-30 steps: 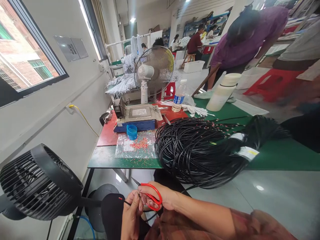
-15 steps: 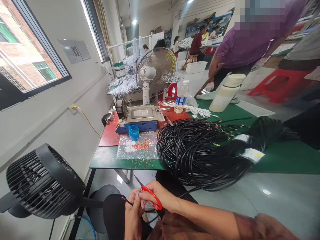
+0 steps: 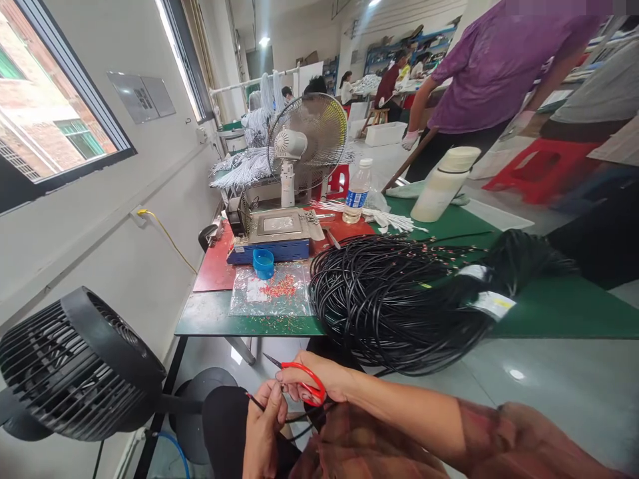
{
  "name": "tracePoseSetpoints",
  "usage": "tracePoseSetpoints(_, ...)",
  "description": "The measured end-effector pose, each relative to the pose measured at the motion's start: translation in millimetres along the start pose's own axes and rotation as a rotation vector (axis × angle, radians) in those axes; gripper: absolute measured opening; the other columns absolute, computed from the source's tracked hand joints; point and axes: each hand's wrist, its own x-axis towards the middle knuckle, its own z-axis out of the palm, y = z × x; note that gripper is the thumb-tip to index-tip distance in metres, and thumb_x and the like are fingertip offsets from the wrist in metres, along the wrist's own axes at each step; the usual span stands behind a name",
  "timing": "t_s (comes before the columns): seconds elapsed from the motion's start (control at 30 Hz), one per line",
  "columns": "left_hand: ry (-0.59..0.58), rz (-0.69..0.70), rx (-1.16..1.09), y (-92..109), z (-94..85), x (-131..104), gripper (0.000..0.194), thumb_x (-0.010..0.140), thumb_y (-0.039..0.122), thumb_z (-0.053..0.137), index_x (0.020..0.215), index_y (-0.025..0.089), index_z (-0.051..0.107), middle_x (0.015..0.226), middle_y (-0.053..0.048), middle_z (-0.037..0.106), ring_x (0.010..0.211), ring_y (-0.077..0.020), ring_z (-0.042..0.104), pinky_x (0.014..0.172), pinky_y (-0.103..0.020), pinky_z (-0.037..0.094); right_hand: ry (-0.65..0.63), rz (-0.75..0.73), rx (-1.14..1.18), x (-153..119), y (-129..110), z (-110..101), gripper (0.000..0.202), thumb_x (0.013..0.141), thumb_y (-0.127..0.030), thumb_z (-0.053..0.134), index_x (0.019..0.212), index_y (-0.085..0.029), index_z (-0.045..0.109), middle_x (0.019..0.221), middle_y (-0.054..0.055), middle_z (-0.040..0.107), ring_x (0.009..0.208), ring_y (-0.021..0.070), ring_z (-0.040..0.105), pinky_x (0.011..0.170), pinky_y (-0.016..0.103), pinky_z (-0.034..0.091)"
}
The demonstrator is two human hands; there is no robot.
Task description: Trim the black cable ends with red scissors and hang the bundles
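My left hand [image 3: 267,416] is closed around a thin black cable [image 3: 255,401], whose stripped end with a bit of red sticks out to the left. Close beside it, my right hand [image 3: 309,378] holds red-handled scissors [image 3: 315,386], the blades pointing up and to the left, away from the cable. The fingertips of both hands nearly meet over my lap. On the green table lies a large bundle of black cables [image 3: 389,299] with small reddish ends and white labels.
A plastic bag [image 3: 239,303] with red scraps, a blue cup [image 3: 263,264] and a blue heating device [image 3: 279,249] are on the table's left. Behind stand a bottle [image 3: 356,193], a tumbler [image 3: 444,186] and a fan [image 3: 307,140]. A black fan [image 3: 84,366] is at left. A person in purple [image 3: 494,80] stands across.
My right hand has drawn slightly apart from my left, and the scissors have turned a little flatter. The person in purple has shifted, and a gloved hand now shows. The view has moved slightly.
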Motion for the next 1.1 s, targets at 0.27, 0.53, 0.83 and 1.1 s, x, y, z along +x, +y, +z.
tracePoseSetpoints(0.27,-0.037,0.009,0.06,2,-0.8,-2,0.033,0.075,0.046,0.051,0.066,0.015,0.054,0.044,0.009,0.028,0.046,-0.0049,0.014,0.048,-0.025,0.008,0.016,0.009,0.002,-2,-1,2,0.03,0.07,-0.031,0.049,0.046,-0.014,0.055,0.029,-0.004,0.041,0.025,0.0051,0.031,0.028,0.016,0.021)
tracePoseSetpoints(0.53,-0.041,-0.002,-0.063,-6,-2.3,-1,0.028,0.078,0.041,0.05,0.072,0.015,0.056,0.045,0.008,0.032,0.047,-0.0044,0.015,0.048,-0.023,0.011,0.039,-0.035,0.025,-2,3,3,0.031,0.069,-0.035,0.052,0.047,-0.014,0.055,0.033,-0.004,0.041,0.027,0.0052,0.032,0.03,0.017,0.02)
tracePoseSetpoints(0.83,0.074,0.017,-0.337,-8,-3.8,5,0.02,0.07,0.034,0.063,0.082,0.018,0.06,0.057,0.004,0.05,0.05,-0.0042,0.037,0.05,-0.02,0.029,0.237,-0.34,-0.162,-2,13,6,0.04,0.07,-0.048,0.064,0.054,-0.014,0.05,0.04,-0.006,0.042,0.035,0.0048,0.035,0.036,0.017,0.027)
tracePoseSetpoints(1.1,0.054,0.067,-0.303,-8,-2.5,4,0.017,0.07,0.032,0.064,0.079,0.018,0.065,0.064,0.002,0.054,0.052,-0.004,0.039,0.052,-0.02,0.032,0.166,-0.266,0.009,2,10,12,0.044,0.071,-0.054,0.062,0.058,-0.013,0.054,0.041,-0.006,0.042,0.034,0.0041,0.034,0.036,0.017,0.025)
